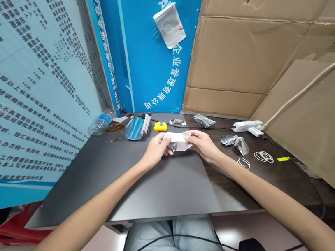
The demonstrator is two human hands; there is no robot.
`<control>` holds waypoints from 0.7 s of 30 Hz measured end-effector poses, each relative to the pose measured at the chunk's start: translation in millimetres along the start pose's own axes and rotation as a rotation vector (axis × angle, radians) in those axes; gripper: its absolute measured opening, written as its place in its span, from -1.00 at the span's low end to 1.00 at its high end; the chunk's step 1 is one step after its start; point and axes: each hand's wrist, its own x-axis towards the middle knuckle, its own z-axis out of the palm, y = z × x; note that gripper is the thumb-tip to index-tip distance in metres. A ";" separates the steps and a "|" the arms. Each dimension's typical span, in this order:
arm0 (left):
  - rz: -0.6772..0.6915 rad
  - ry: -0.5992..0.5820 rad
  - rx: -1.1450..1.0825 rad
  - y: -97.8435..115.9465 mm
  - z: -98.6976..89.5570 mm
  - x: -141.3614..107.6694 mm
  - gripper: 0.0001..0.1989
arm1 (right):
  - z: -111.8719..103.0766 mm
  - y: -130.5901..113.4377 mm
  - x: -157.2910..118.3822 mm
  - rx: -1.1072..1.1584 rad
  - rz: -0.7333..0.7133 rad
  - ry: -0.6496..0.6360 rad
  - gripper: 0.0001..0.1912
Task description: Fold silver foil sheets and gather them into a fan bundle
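The fingers of the left hand [155, 150] and right hand [199, 145] pinch opposite ends of a silver foil packet [178, 144] over the dark worktop [115, 178]; it looks light, soft and easily creased, so is best held by its edges.

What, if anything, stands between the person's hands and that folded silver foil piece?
Nothing visible: the left hand and right hand both hold the folded silver foil piece directly by its ends, above the dark flat tabletop.

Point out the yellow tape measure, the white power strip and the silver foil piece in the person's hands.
yellow tape measure [160, 127]: head view, middle of its casing.
white power strip [244, 126]: head view, middle of its top.
silver foil piece [179, 145]: head view, its exposed middle.
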 end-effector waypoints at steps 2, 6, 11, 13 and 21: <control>0.033 0.018 -0.017 -0.1 -2.4 1.0 -0.67 | -0.6 2.0 0.1 -0.006 -0.008 0.010 -0.43; 0.047 0.062 -0.002 -2.7 -8.5 4.4 -0.67 | -2.5 2.9 -2.6 -0.006 -0.038 0.034 -0.56; 0.104 0.050 -0.007 -2.3 -14.5 6.3 -0.73 | -8.9 -1.2 -6.4 0.044 -0.055 0.016 -0.59; 0.099 -0.004 -0.036 1.5 -17.1 5.1 -0.68 | -14.6 -6.2 -7.4 0.078 -0.040 -0.049 -0.42; 0.223 -0.270 -0.026 14.4 -15.1 -9.1 -0.65 | -23.6 -27.1 -11.8 0.123 0.323 -0.606 -0.21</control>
